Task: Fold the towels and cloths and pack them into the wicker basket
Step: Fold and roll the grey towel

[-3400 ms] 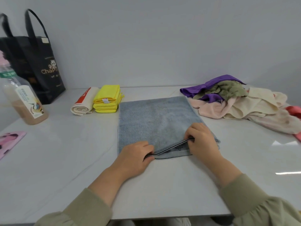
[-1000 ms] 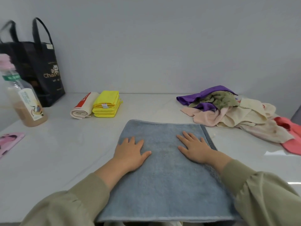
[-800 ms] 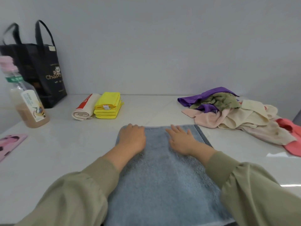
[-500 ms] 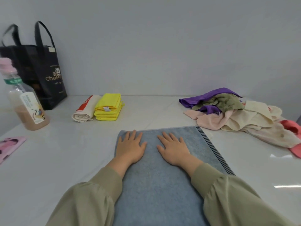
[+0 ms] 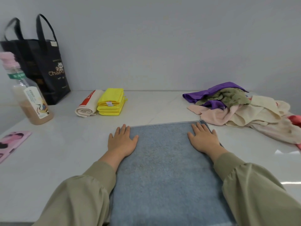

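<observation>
Olive-sleeved left hand [image 5: 122, 141] and right hand [image 5: 204, 140] lie flat with fingers straight on the far corners of the grey-blue towel [image 5: 162, 168], which is spread at six o'clock on the desk [image 5: 65, 152]. Folded yellow cloths [image 5: 110, 103] sit at eleven o'clock, and a loose cloth pile [image 5: 236, 110] at two.

Two hands are in view: one left hand [image 5: 121, 141] and one right hand [image 5: 203, 139]. There is one table [image 5: 57, 152] and one grey-blue towel [image 5: 162, 160]. One stack of folded yellow cloths [image 5: 112, 101] has an unclear number of layers. There is one rolled white cloth [image 5: 88, 105]. One loose heap [image 5: 241, 111] shows five colours: purple, olive, pink, cream and red. There is also one black bag [image 5: 45, 70], one bottle [image 5: 31, 98] and one flat pink item [image 5: 11, 142].
</observation>
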`<state>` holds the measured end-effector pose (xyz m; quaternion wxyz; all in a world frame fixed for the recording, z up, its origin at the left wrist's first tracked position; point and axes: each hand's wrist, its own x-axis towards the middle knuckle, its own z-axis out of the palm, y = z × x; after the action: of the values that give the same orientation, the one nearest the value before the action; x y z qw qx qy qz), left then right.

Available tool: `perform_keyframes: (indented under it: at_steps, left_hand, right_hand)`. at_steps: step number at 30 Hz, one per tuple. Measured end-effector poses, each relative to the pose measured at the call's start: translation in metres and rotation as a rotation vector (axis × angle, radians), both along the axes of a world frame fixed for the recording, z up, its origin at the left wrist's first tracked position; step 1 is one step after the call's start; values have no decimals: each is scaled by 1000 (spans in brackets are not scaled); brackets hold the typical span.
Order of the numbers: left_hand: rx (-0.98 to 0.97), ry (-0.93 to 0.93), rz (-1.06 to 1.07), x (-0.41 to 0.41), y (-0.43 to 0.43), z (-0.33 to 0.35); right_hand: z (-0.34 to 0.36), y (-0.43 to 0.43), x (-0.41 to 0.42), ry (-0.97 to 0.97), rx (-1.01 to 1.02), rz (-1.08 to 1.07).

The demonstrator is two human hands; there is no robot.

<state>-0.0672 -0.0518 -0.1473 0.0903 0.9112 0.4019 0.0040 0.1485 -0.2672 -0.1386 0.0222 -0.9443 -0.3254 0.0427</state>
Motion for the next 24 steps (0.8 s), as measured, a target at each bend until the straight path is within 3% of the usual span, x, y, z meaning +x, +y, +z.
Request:
perform_keyframes:
  at_steps: [4, 9, 14, 19, 24]
  left_hand:
    - [-11, -34, 11, 0, 3, 0]
    - [3, -188, 86, 3, 13, 9]
    - [-118, -305, 196, 16, 29, 26]
    - [-237, -308, 263, 26, 48, 34]
    - [-274, -292, 246, 29, 60, 41]
  right_hand:
    - [2, 4, -9, -24, -5, -17]
    - [15, 13, -9, -188, -1, 72]
    - [31, 22, 18, -34, -13, 114]
    - [48, 26, 40, 79, -120, 91]
    - [65, 30, 54, 37, -342, 77]
